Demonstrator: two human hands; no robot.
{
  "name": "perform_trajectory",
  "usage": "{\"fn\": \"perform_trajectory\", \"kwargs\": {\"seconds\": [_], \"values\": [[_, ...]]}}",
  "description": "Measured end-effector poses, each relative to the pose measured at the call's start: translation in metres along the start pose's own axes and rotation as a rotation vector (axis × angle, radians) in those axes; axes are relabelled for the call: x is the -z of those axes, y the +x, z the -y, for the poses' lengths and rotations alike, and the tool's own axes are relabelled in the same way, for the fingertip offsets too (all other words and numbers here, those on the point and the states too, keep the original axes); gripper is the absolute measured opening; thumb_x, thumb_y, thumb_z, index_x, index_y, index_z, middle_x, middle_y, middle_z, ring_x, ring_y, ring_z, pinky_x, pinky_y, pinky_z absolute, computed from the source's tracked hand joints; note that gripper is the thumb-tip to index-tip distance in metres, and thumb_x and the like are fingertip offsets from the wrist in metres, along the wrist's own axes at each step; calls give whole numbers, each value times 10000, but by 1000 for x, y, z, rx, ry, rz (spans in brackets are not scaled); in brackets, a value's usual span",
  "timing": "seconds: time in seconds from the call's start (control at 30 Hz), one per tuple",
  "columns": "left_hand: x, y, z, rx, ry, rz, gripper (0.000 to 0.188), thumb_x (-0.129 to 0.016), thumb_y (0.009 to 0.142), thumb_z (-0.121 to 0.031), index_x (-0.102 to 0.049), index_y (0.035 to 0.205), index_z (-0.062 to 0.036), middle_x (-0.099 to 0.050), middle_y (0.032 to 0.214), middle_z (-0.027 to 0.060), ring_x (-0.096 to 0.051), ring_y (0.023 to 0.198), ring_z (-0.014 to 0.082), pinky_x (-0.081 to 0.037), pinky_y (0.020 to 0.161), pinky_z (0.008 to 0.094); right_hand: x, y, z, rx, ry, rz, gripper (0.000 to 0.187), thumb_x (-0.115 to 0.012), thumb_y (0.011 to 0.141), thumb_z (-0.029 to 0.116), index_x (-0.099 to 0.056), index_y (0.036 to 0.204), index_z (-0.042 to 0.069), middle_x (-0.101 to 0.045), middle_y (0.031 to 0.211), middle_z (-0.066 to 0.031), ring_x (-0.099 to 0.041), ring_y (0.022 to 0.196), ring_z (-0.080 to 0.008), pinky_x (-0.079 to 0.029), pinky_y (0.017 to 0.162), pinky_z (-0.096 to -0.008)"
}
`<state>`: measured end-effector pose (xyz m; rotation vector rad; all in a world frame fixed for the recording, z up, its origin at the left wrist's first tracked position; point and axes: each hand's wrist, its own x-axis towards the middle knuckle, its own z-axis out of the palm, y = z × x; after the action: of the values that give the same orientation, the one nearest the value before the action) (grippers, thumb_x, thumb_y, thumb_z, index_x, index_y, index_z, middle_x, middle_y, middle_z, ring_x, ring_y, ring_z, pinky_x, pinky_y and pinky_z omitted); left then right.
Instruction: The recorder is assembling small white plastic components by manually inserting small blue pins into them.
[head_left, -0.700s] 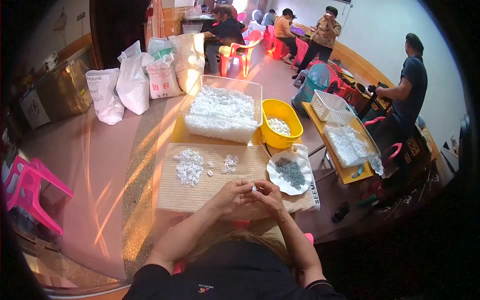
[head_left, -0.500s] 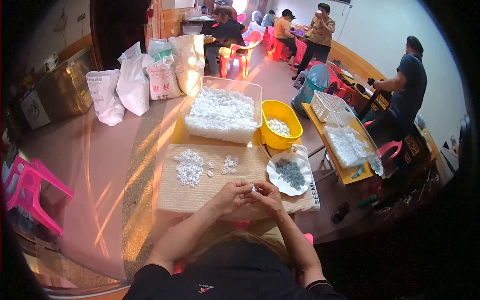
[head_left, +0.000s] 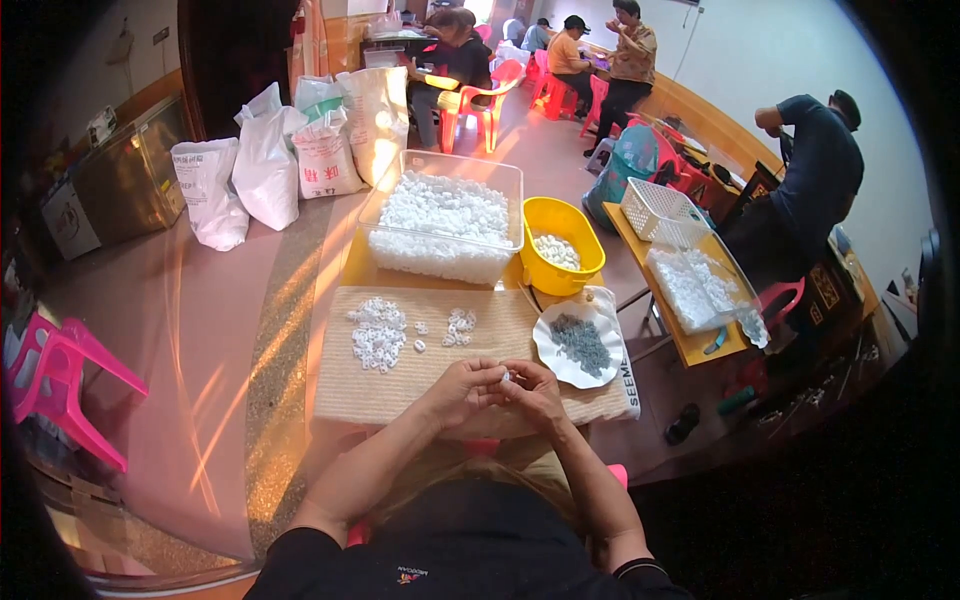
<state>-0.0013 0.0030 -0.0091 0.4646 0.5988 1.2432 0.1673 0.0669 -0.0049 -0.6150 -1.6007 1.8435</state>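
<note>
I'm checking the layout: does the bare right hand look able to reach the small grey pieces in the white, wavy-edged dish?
Likely yes: the grey pieces lie uncovered close beside the right hand, though it holds a small whitish piece.

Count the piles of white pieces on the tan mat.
2: larger white pile left on the tan mat, smaller white pile to its right; loose pieces between. More may be hidden.

Relative to the fingers (head_left: 484, 374), the larger heap of parts (head_left: 377, 335) lies ahead-left on the mat (head_left: 360, 392), the smaller cluster (head_left: 459, 327) ahead and slightly left, the dish (head_left: 544, 346) containing small pieces (head_left: 580, 345) to the right, and the filled bin (head_left: 440, 258) farther ahead, with the bucket (head_left: 565, 284) adjoining its right side.
</note>
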Motion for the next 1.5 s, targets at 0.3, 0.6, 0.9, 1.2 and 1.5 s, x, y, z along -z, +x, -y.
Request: {"fn": "perform_trajectory", "kwargs": {"seconds": [0.3,0.6,0.9,1.2,1.5], "values": [[2,1,0,-2,-26,22,140,-645,890,-122,-583,987,-42,-639,988,71,-641,859,139,-558,778,256,5,2,-9,-1,-33,-23,324,-665,878,86,-570,1176,0,-640,986,-48,-617,854,-103,-520,700,-227],[-1,0,0,-22,-29,16,119,-649,888,-119,-579,959,-53,-644,951,68,-643,837,142,-557,761,266,4,0,-7,-26,-20,-27,323,-675,875,101,-578,1167,4,-643,964,-42,-619,819,-102,-513,681,-220],[3,4,3,-58,7,23,107,-670,871,-116,-582,830,-70,-650,859,78,-647,803,184,-537,785,308,11,1,-16,20,-126,-9,431,-681,876,234,-552,1212,-3,-635,965,-62,-613,828,-131,-506,663,-253],[-3,0,-1,-64,42,10,172,-680,865,-107,-544,765,-75,-623,846,60,-627,766,149,-542,709,268,4,-1,-5,-37,-42,-51,317,-686,859,74,-600,1156,0,-655,917,-55,-621,783,-110,-517,663,-229],[-6,-1,-4,-80,53,22,177,-666,880,-116,-528,775,-80,-600,823,36,-612,750,131,-538,701,262,7,0,-8,-4,-84,5,428,-674,887,194,-538,1224,-32,-641,994,-94,-619,844,-142,-523,713,-268]]}}
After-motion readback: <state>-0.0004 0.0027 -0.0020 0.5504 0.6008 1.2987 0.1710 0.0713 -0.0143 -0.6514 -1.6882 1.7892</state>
